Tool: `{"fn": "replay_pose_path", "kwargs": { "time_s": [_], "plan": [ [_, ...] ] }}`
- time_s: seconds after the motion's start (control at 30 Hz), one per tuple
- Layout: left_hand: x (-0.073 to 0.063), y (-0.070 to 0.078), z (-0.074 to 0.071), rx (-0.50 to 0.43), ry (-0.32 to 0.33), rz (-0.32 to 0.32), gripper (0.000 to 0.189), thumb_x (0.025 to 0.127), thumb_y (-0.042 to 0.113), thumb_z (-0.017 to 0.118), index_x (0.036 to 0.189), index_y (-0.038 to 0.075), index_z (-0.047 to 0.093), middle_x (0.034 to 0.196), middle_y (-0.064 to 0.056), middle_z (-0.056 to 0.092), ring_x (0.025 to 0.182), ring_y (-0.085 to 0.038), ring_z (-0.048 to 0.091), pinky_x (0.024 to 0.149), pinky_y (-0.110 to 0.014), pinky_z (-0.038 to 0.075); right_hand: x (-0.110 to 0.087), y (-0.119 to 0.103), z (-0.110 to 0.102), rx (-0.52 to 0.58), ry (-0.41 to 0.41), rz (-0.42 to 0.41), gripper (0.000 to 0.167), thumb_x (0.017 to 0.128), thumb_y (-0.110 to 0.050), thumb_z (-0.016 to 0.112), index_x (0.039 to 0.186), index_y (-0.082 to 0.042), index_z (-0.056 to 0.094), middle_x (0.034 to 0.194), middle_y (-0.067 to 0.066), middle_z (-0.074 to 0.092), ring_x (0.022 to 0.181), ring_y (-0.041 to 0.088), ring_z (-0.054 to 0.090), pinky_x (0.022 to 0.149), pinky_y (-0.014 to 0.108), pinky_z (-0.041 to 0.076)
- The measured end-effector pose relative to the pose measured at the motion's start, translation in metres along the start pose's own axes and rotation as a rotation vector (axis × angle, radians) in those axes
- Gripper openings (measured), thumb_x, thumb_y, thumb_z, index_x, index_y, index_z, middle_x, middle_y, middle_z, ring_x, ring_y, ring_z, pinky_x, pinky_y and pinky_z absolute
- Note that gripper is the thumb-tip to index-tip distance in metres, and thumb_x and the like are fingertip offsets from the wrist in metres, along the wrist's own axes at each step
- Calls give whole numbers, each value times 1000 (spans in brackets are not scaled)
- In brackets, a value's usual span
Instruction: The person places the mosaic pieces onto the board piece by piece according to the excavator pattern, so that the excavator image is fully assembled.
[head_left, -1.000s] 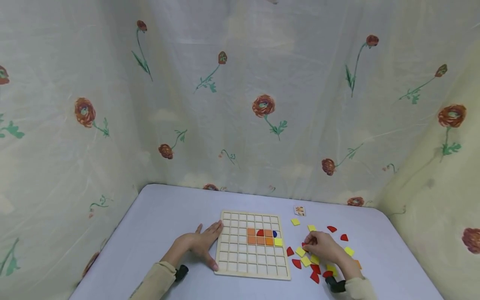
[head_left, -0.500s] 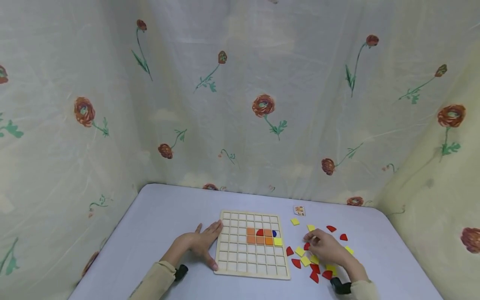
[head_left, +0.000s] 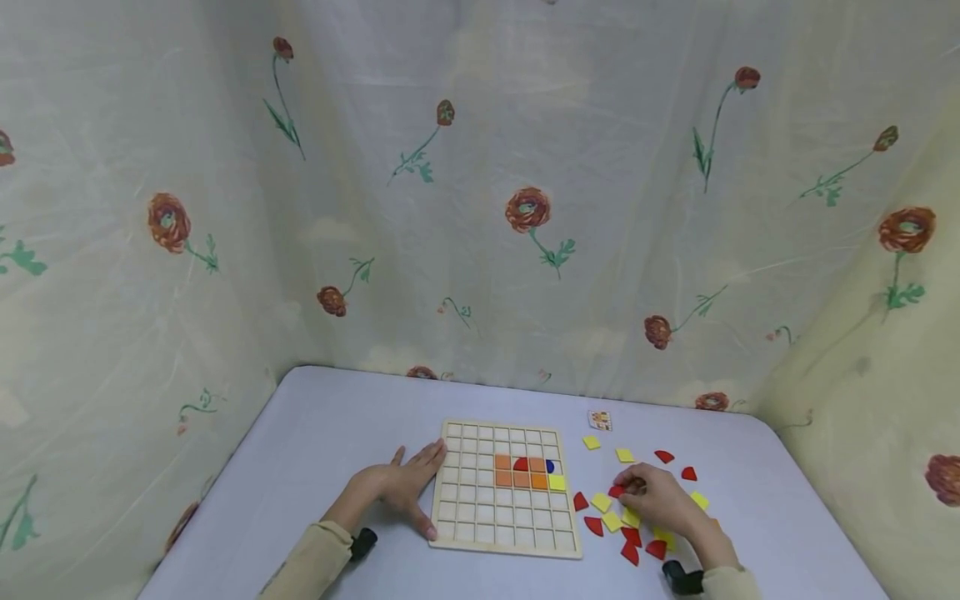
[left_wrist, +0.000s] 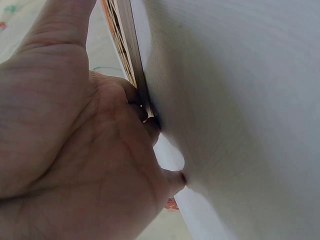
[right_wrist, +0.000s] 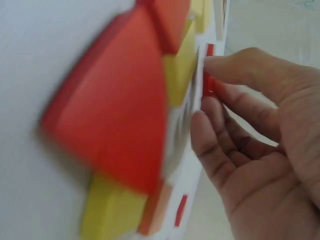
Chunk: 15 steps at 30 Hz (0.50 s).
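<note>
A wooden grid board (head_left: 504,529) lies on the table, with orange squares, a red quarter-circle, a yellow square and a dark blue piece (head_left: 550,467) in some cells. My left hand (head_left: 405,486) rests spread at its left edge, thumb at the near corner and fingertips farther up. In the left wrist view that hand (left_wrist: 95,135) stands beside the board's side edge (left_wrist: 131,55). To the right of the board, my right hand (head_left: 656,497) pinches a red quarter-circle tile (head_left: 616,492) between thumb and index finger. The right wrist view shows this tile (right_wrist: 206,82) edge-on.
Loose yellow squares (head_left: 601,502) and red quarter-circle tiles (head_left: 593,526) lie scattered around the right hand, some overlapping. A small printed card (head_left: 600,420) lies behind them. A flowered curtain (head_left: 480,250) hangs behind and beside the table.
My right hand lifted its fingertips slightly off the red tile, then came back down onto it. The red tile has shifted a little to the right. My left hand has stayed put.
</note>
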<state>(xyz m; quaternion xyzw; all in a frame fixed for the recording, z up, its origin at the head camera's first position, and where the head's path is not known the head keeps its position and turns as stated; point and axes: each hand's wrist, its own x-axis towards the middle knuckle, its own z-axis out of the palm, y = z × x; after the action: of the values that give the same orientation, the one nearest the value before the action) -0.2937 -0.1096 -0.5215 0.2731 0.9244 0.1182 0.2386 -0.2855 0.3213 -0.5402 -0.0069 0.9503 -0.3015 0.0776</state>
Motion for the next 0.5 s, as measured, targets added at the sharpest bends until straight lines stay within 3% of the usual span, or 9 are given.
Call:
{"fn": "replay_pose_path", "kwargs": {
  "time_s": [0.2,0.5],
  "plan": [
    [-1,0,-1,-11,-13,-5,130,66,59,80,155,4,2,164,-13,-4,151,-27,-1,117,-61,3,0,-28,7,29,31,-87,20,81,-18,77,99,-14,70,91,-2,63,80,14,54,67,23,49],
    [-3,2,-3,-14,-6,3,129,67,57,81,155,3,3,163,-13,-3,151,-28,0,117,-62,2,-2,-101,49,31,-144,-407,16,85,-22,75,98,-15,69,94,-5,63,83,12,54,68,22,48]
  ]
}}
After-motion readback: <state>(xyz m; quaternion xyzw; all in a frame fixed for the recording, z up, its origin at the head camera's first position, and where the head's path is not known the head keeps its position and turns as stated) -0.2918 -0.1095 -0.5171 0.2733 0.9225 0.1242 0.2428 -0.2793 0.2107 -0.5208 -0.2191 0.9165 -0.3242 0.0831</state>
